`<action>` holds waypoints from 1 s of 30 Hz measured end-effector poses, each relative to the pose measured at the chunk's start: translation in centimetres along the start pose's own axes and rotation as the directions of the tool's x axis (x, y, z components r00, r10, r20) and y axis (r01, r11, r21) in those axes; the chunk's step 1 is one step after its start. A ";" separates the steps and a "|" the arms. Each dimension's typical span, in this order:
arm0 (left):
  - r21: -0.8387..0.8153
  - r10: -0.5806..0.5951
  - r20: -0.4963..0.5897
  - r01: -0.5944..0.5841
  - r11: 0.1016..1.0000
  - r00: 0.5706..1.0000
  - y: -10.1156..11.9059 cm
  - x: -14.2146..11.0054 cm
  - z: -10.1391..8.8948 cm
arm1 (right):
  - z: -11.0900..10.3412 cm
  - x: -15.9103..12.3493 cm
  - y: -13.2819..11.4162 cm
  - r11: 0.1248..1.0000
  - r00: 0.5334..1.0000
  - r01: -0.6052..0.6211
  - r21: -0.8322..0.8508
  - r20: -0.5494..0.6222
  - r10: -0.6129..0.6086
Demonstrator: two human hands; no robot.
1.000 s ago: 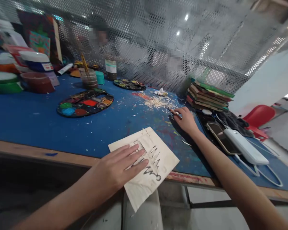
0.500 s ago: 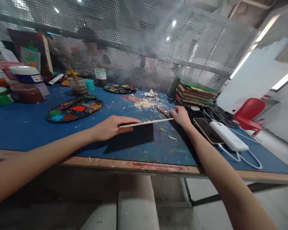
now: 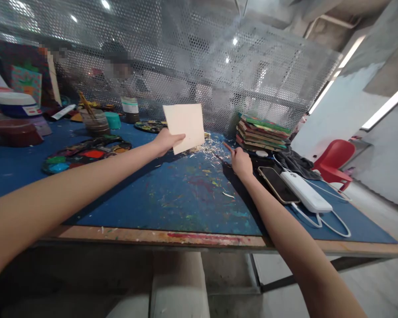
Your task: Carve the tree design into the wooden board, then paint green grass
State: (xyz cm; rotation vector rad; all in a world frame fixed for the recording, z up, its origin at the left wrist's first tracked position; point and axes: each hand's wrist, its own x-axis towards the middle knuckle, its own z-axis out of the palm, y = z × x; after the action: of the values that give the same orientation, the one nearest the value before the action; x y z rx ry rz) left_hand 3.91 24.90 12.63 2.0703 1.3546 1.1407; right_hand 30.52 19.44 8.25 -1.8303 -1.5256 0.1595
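Note:
A thin pale square board (image 3: 187, 126) is raised over the middle of the table, its flat face turned toward me. My left hand (image 3: 167, 141) grips its lower left edge, thumb across the front. Beyond and below the board lies a heap of light shavings (image 3: 212, 151), partly hidden by it. My right hand (image 3: 242, 162) is closed low over the table, right of the shavings. A slim brown stick (image 3: 227, 146) seems to point out from its fingers; its kind is unclear.
Right of my right hand lie a phone (image 3: 278, 184) and a white power bank (image 3: 305, 192) with cables. Behind them is a stack of painted boards (image 3: 262, 132). Paint palettes (image 3: 94, 154), a brush jar (image 3: 95, 123) and paint tubs (image 3: 16, 132) stand left. A perforated metal screen (image 3: 219, 57) closes the back.
The board has gone from nearly edge-on and held by both hands to upright, lifted farther away in my left hand. My right hand has let go of its edge. The view has shifted slightly.

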 end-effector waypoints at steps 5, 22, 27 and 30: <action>0.092 0.081 0.078 -0.088 0.992 0.994 1.3 -1.9 0.6 | -0.5 0.0 -1.4 0.938 0.987 -0.159 0.307 0.052 0.150; 0.743 0.073 0.349 -0.323 0.586 0.934 7.1 -16.5 -1.4 | -1.6 0.6 0.4 0.580 0.926 -0.347 0.737 0.171 0.337; 0.785 0.041 0.450 -0.417 0.459 0.892 9.6 -23.5 0.3 | -0.8 0.0 0.1 0.589 0.922 -0.365 0.721 0.193 0.335; 0.563 0.359 0.496 -0.608 0.560 0.791 10.5 -24.8 0.7 | -0.6 -0.4 0.0 0.607 0.922 -0.372 0.703 0.202 0.331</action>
State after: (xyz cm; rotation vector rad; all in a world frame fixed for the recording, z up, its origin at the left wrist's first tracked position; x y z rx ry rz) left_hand 5.60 -1.84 9.52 3.1893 1.1555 0.3696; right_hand 30.68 18.87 8.56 -1.4155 -0.8795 0.8915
